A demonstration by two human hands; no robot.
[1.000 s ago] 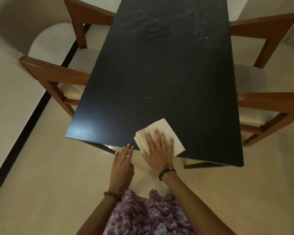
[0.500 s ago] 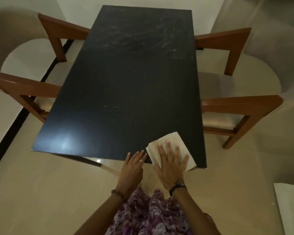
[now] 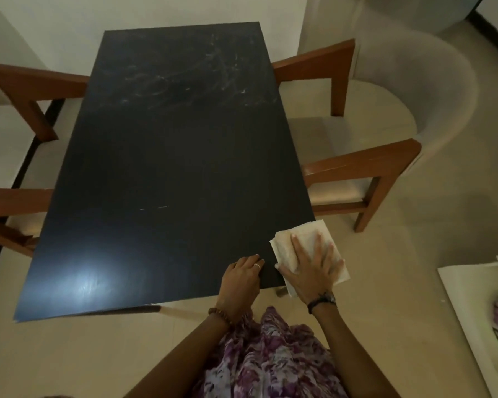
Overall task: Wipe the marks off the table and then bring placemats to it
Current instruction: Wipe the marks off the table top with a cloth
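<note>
Right hand (image 3: 311, 268) flat, fingers spread, pressing folded cloth (image 3: 308, 248) on the black counter (image 3: 170, 168) corner, lower right of frame, cloth overhanging the edge. Left hand (image 3: 242, 278) relaxed, grip empty, resting on counter beside it. White smear marks (image 3: 184, 79) at top centre. Chairs (image 3: 365, 168) on both sides.

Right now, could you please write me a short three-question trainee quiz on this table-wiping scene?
1. True or false: the right hand presses flat on the cloth.
2. Where on the table do the pale marks lie: A the near end, B the far end, C the middle?
3. Fill in: the left hand rests on the table's near ____.

Key: 1 true; 2 B; 3 edge.
</note>
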